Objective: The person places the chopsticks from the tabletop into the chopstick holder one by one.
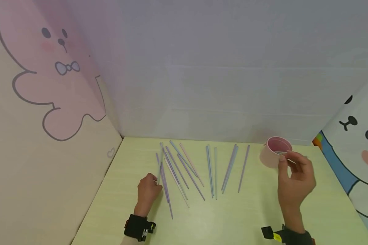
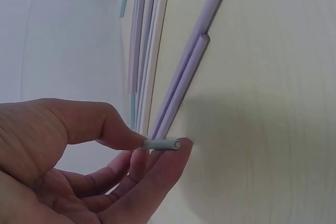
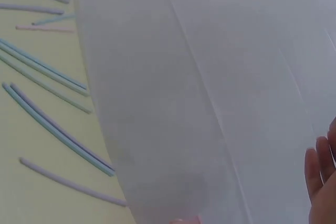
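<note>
My left hand (image 1: 148, 190) is at the left of the table and pinches a pale green straw (image 1: 160, 170) between thumb and index finger. In the left wrist view the straw's hollow end (image 2: 168, 144) shows past the thumb tip. Two purple straws (image 2: 181, 77) lie just beyond those fingers. At the right, my right hand (image 1: 295, 180) is raised in front of a pink bucket (image 1: 267, 159). Its thumb and fingertips pinch a thin pale straw (image 1: 275, 152), held roughly sideways and overlapping the bucket's opening in the head view. The right wrist view catches only some fingers (image 3: 320, 182).
Several purple, blue, pink and white straws fan out right of my left hand, among them a pink straw (image 1: 191, 165). Further right lie blue straws (image 1: 210, 172), a green straw (image 1: 216, 173) and a lone purple straw (image 1: 243, 168). A pale wall sheet (image 1: 196, 85) rises behind the table.
</note>
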The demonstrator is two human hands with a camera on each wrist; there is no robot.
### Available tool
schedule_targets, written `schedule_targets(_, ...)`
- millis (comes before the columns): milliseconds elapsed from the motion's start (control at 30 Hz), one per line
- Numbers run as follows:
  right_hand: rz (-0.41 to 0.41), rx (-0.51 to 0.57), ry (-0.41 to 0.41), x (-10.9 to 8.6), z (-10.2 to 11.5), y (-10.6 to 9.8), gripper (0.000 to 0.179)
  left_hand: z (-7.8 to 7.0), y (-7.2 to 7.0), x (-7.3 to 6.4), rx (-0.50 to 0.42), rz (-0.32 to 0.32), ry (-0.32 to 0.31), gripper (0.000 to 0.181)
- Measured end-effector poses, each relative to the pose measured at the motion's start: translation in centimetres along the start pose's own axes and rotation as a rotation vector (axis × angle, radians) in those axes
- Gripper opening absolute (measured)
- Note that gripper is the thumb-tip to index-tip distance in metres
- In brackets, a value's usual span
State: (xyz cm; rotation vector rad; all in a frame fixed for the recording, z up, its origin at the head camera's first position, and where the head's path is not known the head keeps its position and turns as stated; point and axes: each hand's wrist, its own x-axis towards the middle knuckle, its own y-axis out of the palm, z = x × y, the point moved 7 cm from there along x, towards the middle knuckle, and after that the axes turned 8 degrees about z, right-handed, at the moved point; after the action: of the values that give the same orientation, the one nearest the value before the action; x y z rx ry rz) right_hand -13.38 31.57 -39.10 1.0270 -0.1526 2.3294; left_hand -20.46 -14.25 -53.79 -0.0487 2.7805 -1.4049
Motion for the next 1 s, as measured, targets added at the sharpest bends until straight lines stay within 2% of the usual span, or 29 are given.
schedule_targets(167, 0.143, 0.173, 0.062, -2.2, -0.2, 3.7, 0.03, -1.9, 0.6, -0.5, -0.055, 0.013, 0.065, 0.02)
schedule_targets(367, 0.282, 0.216, 0.188, -4.2, -1.3, 6.6, 0.031, -4.4, 1.3, -1.0, -0.09, 0.03, 0.148, 0.023)
schedule_targets(467, 0.305, 0.239, 0.252, -4.7, -2.4, 7.2, 0.032, -5.3, 1.5, -1.3, -0.107, 0.025, 0.195, 0.025)
schedule_targets(667, 0.339, 0.211, 0.368, -5.8, -4.0, 8.3, 0.032, -7.0, 1.9, -1.8, -0.143, 0.022, 0.308, 0.026)
schedule_targets(800, 0.372, 0.221, 0.389, -6.0, -3.8, 9.2, 0.032, -8.2, 2.3, -2.2, -0.154, 0.034, 0.386, 0.027)
schedule_targets(1000, 0.417, 0.254, 0.38, -6.1, -3.0, 10.5, 0.031, -9.6, 2.8, -2.9, -0.159, 0.048, 0.469, 0.027)
